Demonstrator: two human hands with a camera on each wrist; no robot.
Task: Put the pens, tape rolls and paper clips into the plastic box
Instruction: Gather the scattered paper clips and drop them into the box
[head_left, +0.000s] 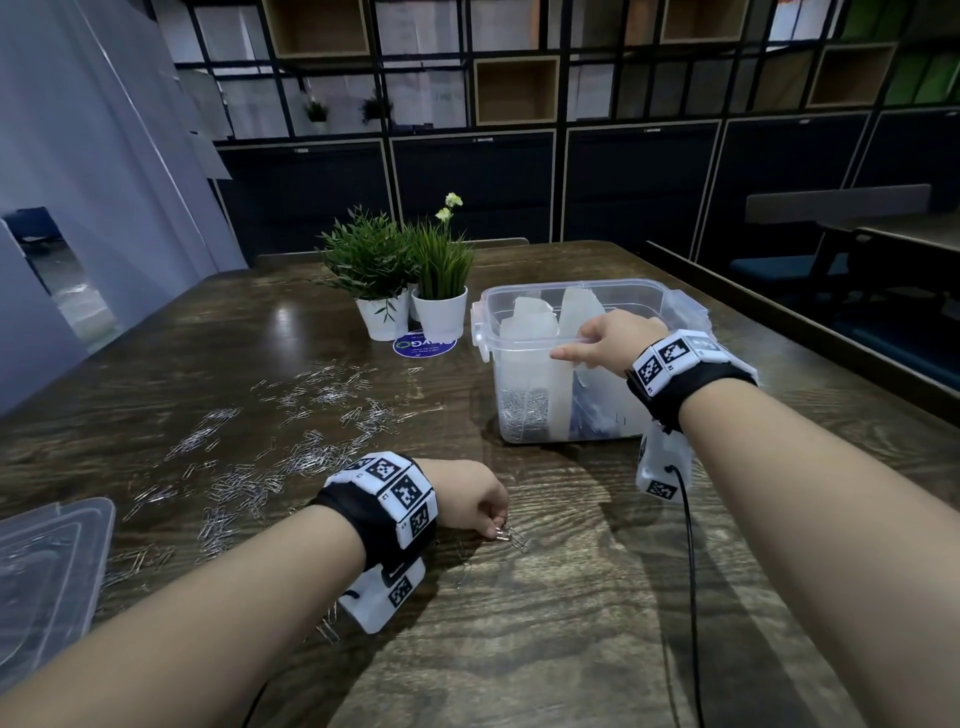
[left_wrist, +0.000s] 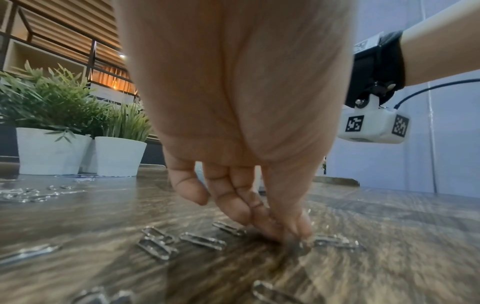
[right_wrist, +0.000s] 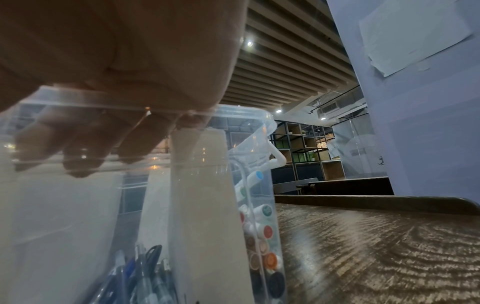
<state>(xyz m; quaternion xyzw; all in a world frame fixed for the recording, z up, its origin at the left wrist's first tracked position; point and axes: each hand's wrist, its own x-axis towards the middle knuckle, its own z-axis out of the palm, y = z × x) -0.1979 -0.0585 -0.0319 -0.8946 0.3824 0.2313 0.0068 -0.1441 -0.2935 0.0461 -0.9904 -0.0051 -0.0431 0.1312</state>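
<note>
— How is the left hand (head_left: 470, 501) posed?
— It is bent down at the wrist, fingertips (left_wrist: 283, 230) pressed to the dark wooden table (head_left: 545, 623); a small silver wire paper clip (head_left: 511, 535) is pinched in its grip.

— And the right hand (head_left: 610, 340)?
— It is laid over the near rim of the clear plastic box (head_left: 670, 306), fingers (right_wrist: 85, 142) curled inside, clamped on it.

— The remaining clips?
— They are scattered (head_left: 291, 447) on the table, left of the box.
</note>
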